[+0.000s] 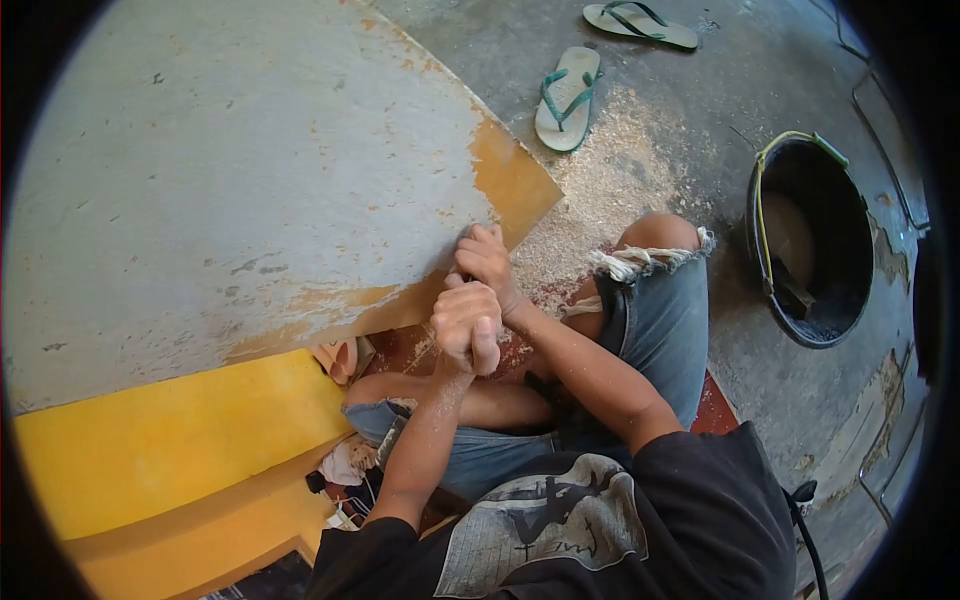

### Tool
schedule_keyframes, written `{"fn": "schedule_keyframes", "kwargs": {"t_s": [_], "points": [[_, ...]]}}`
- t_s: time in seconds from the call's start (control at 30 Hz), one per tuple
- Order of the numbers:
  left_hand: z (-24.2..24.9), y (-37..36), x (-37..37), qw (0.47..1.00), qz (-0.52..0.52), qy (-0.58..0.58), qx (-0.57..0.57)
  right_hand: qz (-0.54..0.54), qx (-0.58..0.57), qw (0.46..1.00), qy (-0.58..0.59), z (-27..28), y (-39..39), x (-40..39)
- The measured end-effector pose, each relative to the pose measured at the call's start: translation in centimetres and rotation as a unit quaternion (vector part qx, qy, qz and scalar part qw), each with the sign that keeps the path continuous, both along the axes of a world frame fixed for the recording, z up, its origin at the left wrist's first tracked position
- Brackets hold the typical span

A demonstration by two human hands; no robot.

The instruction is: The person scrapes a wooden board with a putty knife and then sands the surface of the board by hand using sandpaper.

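Observation:
A large board (250, 180) with worn grey-white paint and bare orange patches fills the upper left. At its lower right edge, near the corner, both my hands are closed, one just beyond the other. My left hand (467, 325) is the nearer one, its fingers curled and thumb out. Touching or almost touching it, my right hand (487, 262) rests farther up against the board's edge. Whatever the fingers wrap round is mostly hidden; only a small dark bit shows between the hands. Pale shavings (620, 170) lie on the floor beyond the corner.
A black bucket (860, 260) with a yellow handle stands at the right, a dark object inside. Two flip-flops (552, 125) lie at the top. A yellow surface (190, 430) runs below the board. My crossed legs in torn jeans (665, 320) are under my arms.

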State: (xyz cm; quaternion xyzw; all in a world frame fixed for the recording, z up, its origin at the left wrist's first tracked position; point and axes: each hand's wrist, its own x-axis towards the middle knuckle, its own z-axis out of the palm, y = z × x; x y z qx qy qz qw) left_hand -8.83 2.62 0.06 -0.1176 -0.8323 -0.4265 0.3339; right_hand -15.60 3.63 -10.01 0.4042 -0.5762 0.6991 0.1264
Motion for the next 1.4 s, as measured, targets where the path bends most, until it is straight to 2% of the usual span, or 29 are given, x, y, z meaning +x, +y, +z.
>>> {"fn": "schedule_keyframes", "kwargs": {"t_s": [0.1, 0.17, 0.23, 0.33, 0.37, 0.43, 0.47, 0.57, 0.6, 0.7, 0.77, 0.83, 0.87, 0.97, 1.0, 1.1, 1.17, 1.23, 1.27, 1.37, 1.4], "points": [[0.1, 0.7, 0.0, 0.999, 0.001, 0.037, -0.007, 0.01, -0.015, 1.0, 0.006, -0.3, 0.0, 0.3], [-1.3, -0.6, 1.0, 1.0, 0.006, 0.013, -0.011, 0.015, -0.005, 1.0, 0.004, -1.1, 0.0, 0.7], [-0.5, -0.5, 0.4, 1.0, -0.001, -0.005, -0.012, 0.009, 0.009, 1.0, 0.008, -0.3, 0.2, 0.2], [-0.3, 0.0, 1.1, 0.999, -0.017, 0.033, -0.015, 0.043, 0.002, 0.999, 0.016, -0.6, 0.2, 1.0], [-0.8, -0.3, 2.2, 0.999, -0.008, 0.03, -0.016, 0.053, 0.001, 0.999, 0.012, -1.0, 0.3, 1.8], [-1.2, -1.0, 1.8, 0.999, 0.008, -0.05, -0.017, 0.026, 0.032, 0.999, -0.001, -1.4, 0.0, 1.4], [-1.4, -0.9, 2.3, 0.997, 0.023, -0.052, -0.042, 0.032, 0.013, 0.999, 0.013, -1.8, -0.2, 1.6], [-0.6, -0.1, 2.0, 1.0, -0.006, 0.003, -0.019, 0.051, 0.029, 0.998, 0.034, -1.3, 0.3, 1.3], [-1.2, -0.7, 2.2, 0.998, 0.001, -0.032, -0.045, 0.024, 0.006, 1.0, 0.019, -1.8, -0.4, 1.3], [-1.7, -0.7, 2.2, 0.997, 0.037, -0.033, -0.057, 0.042, 0.024, 0.999, 0.022, -2.1, -0.1, 1.3], [-1.1, -0.3, 2.5, 0.999, 0.006, -0.04, -0.027, 0.016, 0.006, 0.999, 0.028, -1.4, 0.1, 1.3], [-1.2, -0.7, 2.8, 0.996, -0.02, -0.04, -0.078, 0.036, 0.018, 0.998, 0.038, -1.5, 0.4, 1.2], [-2.7, -1.6, 3.3, 0.996, -0.011, -0.058, -0.072, 0.037, 0.052, 0.997, 0.031, -2.3, 0.5, 1.1], [-2.0, -1.0, 3.7, 0.996, 0.008, -0.059, -0.071, 0.039, 0.027, 0.998, 0.037, -2.0, 0.1, 1.8], [-0.9, -0.3, 3.3, 0.998, -0.013, -0.027, -0.052, 0.058, 0.05, 0.996, 0.054, -1.3, 0.6, 1.7], [-2.5, -1.4, 3.6, 0.994, 0.004, -0.079, -0.076, 0.054, 0.058, 0.996, 0.035, -2.7, 0.6, 1.5], [-3.6, -1.8, 3.6, 0.995, -0.005, -0.074, -0.073, 0.05, 0.066, 0.996, 0.019, -3.3, 0.4, 2.2], [-1.4, -0.6, 3.4, 0.997, -0.026, -0.026, -0.063, 0.051, 0.027, 0.997, 0.052, -1.5, 0.5, 1.9], [-1.2, -0.5, 3.7, 0.997, -0.031, -0.02, -0.073, 0.079, 0.043, 0.994, 0.063, -1.3, 0.8, 1.6], [-4.5, -2.3, 4.3, 0.992, -0.023, -0.081, -0.098, 0.06, 0.072, 0.995, 0.036, -4.3, 0.3, 2.1], [-3.9, -1.9, 4.4, 0.992, -0.027, -0.079, -0.098, 0.062, 0.063, 0.996, 0.03, -4.7, 0.1, 2.5]]}}
